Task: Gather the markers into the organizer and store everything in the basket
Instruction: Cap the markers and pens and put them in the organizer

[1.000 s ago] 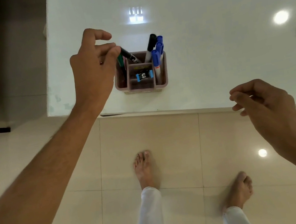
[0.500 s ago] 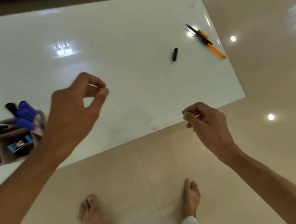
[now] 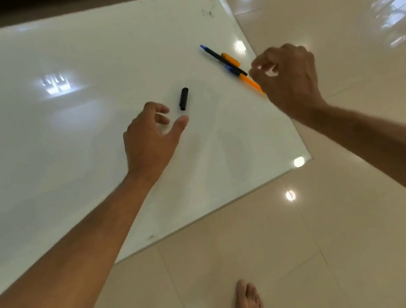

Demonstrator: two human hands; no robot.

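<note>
the left hand (image 3: 149, 135) hovers over the white table (image 3: 63, 149) with fingers spread and empty, its thumb just short of a small black cap (image 3: 184, 98). the right hand (image 3: 288, 79) hangs at the table's right edge, fingers loosely curled, holding nothing, just beside the blue marker (image 3: 221, 59) and orange marker (image 3: 245, 77) lying crossed there.

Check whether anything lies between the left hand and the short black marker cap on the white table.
Nothing visible does. The left hand is open, fingers spread, just short of the short black marker cap, with only bare white table between them. The orange and blue pens lie off to the right, by the right hand.
</note>
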